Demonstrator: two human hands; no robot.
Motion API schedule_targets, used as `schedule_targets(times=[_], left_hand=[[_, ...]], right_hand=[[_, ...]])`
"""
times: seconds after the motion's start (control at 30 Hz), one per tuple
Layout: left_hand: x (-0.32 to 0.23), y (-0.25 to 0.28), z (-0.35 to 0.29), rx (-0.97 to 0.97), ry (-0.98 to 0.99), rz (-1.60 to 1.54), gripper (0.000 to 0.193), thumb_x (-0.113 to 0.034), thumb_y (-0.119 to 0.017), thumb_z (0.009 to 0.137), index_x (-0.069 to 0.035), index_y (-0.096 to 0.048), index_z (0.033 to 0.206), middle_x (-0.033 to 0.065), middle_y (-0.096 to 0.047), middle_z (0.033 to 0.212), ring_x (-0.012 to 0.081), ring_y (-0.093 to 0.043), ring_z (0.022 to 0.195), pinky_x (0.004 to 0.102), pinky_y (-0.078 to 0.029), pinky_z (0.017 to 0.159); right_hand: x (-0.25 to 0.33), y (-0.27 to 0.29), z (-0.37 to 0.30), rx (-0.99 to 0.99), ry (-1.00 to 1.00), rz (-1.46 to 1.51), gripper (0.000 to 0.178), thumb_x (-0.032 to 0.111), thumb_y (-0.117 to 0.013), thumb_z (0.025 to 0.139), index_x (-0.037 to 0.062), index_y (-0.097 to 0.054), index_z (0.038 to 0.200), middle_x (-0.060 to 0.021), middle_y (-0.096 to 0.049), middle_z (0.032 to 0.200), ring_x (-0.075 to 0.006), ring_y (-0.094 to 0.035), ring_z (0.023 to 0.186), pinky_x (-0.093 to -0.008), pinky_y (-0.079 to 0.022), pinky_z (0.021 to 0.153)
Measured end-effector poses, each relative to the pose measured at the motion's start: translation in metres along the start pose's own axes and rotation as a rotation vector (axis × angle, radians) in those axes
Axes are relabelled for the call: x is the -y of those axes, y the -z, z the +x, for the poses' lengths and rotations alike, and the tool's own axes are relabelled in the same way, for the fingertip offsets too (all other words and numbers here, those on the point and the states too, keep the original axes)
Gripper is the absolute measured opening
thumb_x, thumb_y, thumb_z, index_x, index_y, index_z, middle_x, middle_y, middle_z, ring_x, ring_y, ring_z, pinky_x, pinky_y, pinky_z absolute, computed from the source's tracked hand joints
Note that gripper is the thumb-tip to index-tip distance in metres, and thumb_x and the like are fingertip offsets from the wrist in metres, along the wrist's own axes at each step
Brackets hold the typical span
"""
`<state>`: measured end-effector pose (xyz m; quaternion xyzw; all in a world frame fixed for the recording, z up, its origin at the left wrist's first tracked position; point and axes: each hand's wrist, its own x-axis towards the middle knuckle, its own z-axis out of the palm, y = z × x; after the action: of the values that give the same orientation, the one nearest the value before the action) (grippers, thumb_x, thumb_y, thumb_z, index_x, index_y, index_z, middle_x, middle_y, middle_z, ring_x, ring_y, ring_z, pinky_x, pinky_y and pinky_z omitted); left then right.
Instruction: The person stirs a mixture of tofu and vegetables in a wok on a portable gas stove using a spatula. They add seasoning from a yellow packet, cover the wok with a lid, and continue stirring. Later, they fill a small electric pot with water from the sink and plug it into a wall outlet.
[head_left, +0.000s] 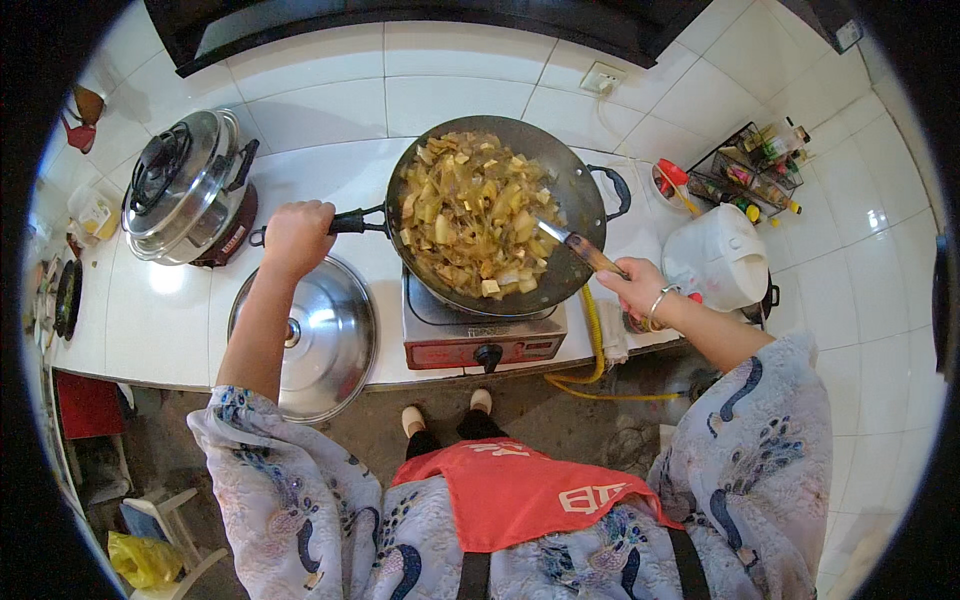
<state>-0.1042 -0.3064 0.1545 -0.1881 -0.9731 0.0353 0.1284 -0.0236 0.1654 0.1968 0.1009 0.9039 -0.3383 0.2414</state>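
A dark wok (572, 278) rests over a single-burner gas stove (484, 340). Heaped in it is a brownish stew (470, 205) of noodles, cabbage-like leaves and pale tofu-like cubes. My left hand (298, 238) is closed around the wok's long black handle (357, 220). With my right hand (640, 287) I grip the wooden handle of a metal spatula (588, 252); its blade lies partly under the food at the right, so its full shape is hidden. A bracelet circles my right wrist.
A steel lid (322, 345) overhangs the counter's front edge at left. Beyond it stands a lidded electric pot (178, 190). At right are a white plastic container (715, 258), a rack of bottles (748, 172) and a red-rimmed tub (669, 178). A yellow gas hose (597, 335) hangs beside the stove.
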Motion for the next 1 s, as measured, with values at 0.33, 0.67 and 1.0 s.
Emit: schedule_targets(times=[0.33, 0.67, 1.0], left_hand=[[0.001, -0.006, 0.001, -0.063, -0.035, -0.028, 0.006, -0.013, -0.057, 0.074, -0.008, -0.058, 0.071, 0.0102, -0.061, 0.072, 0.0290, -0.061, 0.069, 0.0405, -0.049, 0.064], [0.006, -0.005, 0.001, -0.016, -0.005, -0.053, 0.007, -0.015, -0.058, 0.076, -0.008, -0.061, 0.075, 0.0114, -0.063, 0.075, 0.0291, -0.063, 0.071, 0.0408, -0.050, 0.065], [-0.009, 0.009, -0.008, -0.081, 0.020, 0.051, 0.014, -0.017, -0.067, 0.071, -0.011, -0.062, 0.082, 0.0054, -0.063, 0.082, 0.0241, -0.061, 0.082, 0.0390, -0.043, 0.073]], right_hand=[[0.027, 0.045, -0.060, -0.207, 0.252, -0.572, 0.037, 0.040, -0.061, 0.083, 0.0037, -0.057, 0.088, -0.0115, -0.057, 0.063, -0.0260, -0.059, 0.062, -0.0376, -0.047, 0.057], [0.239, 0.038, -0.135, -0.229, 0.185, -1.669, 0.016, 0.022, -0.065, 0.079, 0.0090, -0.068, 0.088, -0.0140, -0.067, 0.085, -0.0293, -0.066, 0.080, -0.0387, -0.053, 0.068], [0.325, -0.001, -0.148, -0.432, 0.071, -1.911, 0.016, 0.023, -0.069, 0.076, 0.0148, -0.073, 0.089, -0.0090, -0.069, 0.091, -0.0249, -0.067, 0.082, -0.0348, -0.053, 0.068]])
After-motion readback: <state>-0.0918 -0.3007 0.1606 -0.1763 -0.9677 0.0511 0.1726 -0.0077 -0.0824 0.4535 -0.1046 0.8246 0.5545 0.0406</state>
